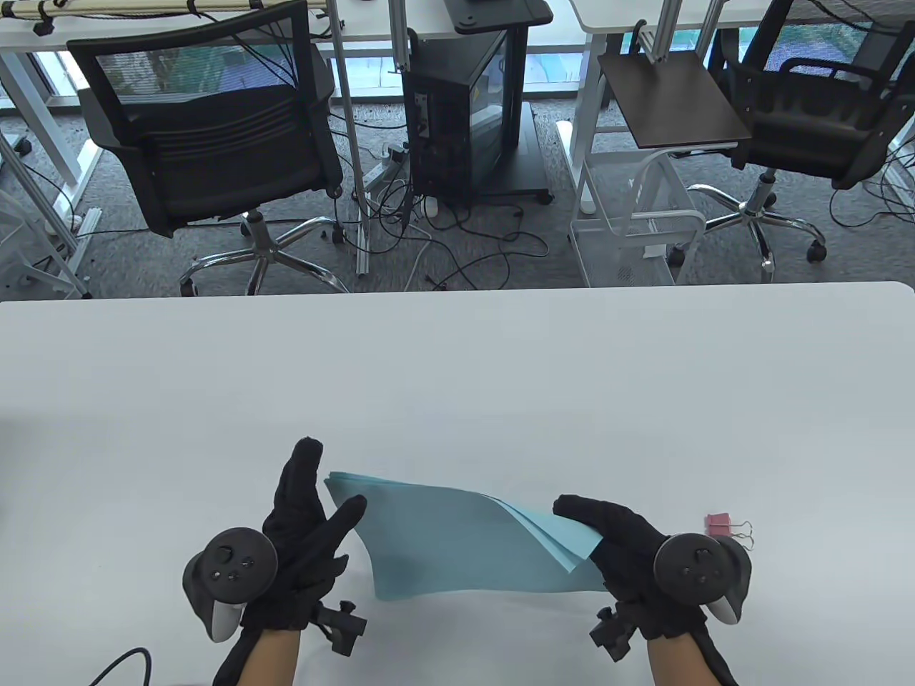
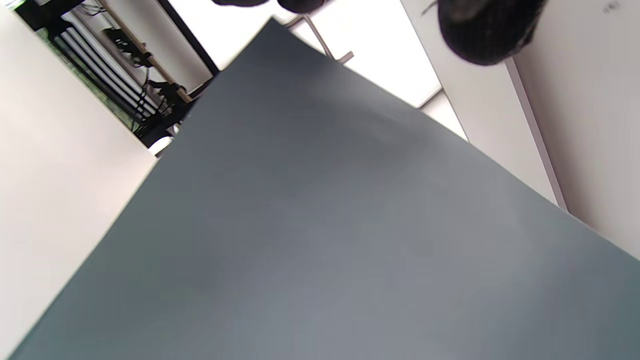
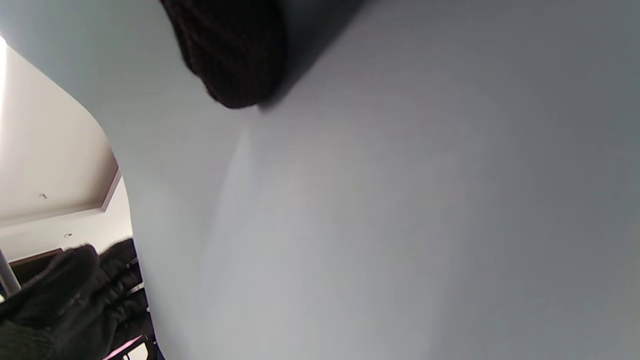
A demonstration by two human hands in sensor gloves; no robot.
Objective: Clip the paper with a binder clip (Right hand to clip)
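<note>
Your left hand (image 1: pixel 304 529) stands on edge against the left end of the blue paper (image 1: pixel 465 543), palm turned toward the stack, fingers stretched up and away from you, thumb angled out over the near left corner. The fingers are spread rather than closed; whether they truly press the sheets or only rest beside them you cannot tell from above. In your left wrist view the paper (image 2: pixel 320 225) fills almost the whole frame as a dark grey-blue sheet, with one black fingertip (image 2: pixel 487 30) hanging in at the top right, clear of the sheet's edge.

Your right hand (image 1: pixel 643 557) holds the right end of the stack, the thumb lying over the top sheets where they fan apart and curl up (the fingers underneath are hidden by the paper). In your right wrist view one gloved fingertip (image 3: pixel 230 55) sits against the pale underside of the paper (image 3: pixel 400 210), and your other glove shows dark at the lower left.

The pink binder clip (image 1: pixel 718 525) lies on the white table (image 1: pixel 457 371) just beyond your right hand, on its outer side, touched by neither hand, its wire handles pointing right.
</note>
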